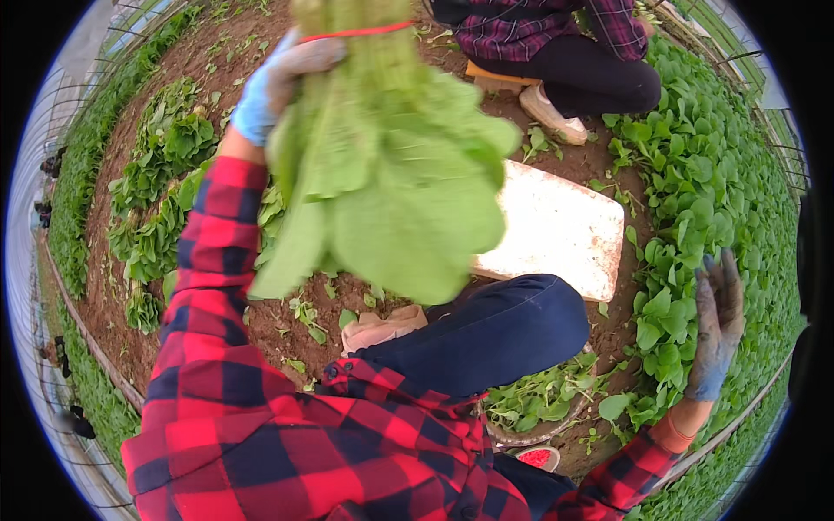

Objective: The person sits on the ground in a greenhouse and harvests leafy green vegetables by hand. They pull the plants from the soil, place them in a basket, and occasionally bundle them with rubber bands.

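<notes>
My left hand [287, 75], in a soiled light-blue glove, grips a large bunch of leafy greens [404, 189] near its stem end. A red band [359, 31] goes around the stems, and the broad leaves hang toward me, slightly blurred. Out to the right, my right hand [717, 319] is raised with its fingers apart, holding nothing. Its glove is dark with dirt. Behind that hand grows a dense bed of leafy green plants [704, 189]; whether it touches the leaves I cannot tell. A white board [560, 228] with brown stains lies beyond my bent knee, partly covered by the bunch.
Another person [521, 39] sits on a low stool [498, 75] ahead. Bundled greens [159, 221] lie on bare soil [273, 325] at left. Beside me are a round container [544, 437] of loose leaves and a small bowl [554, 460] of red bits.
</notes>
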A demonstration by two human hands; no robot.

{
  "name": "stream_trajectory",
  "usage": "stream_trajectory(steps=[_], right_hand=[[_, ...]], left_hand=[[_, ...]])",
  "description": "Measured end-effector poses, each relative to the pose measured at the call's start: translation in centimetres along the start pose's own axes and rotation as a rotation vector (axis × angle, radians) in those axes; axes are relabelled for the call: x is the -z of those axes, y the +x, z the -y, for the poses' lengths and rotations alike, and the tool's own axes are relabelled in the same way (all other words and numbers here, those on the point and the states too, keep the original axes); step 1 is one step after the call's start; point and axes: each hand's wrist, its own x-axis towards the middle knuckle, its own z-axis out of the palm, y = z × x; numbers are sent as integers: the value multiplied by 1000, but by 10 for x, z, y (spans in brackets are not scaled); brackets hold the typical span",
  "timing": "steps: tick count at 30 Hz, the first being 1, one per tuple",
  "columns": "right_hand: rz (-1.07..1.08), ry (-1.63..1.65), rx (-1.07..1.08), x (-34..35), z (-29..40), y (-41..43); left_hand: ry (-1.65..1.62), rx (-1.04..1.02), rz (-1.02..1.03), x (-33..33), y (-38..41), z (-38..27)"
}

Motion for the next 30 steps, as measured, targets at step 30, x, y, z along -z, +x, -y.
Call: stream_trajectory(steps=[30], right_hand=[[14, 395, -805, -21, -203, -171]], left_hand=[[1143, 1002, -312, 123, -370, 281]])
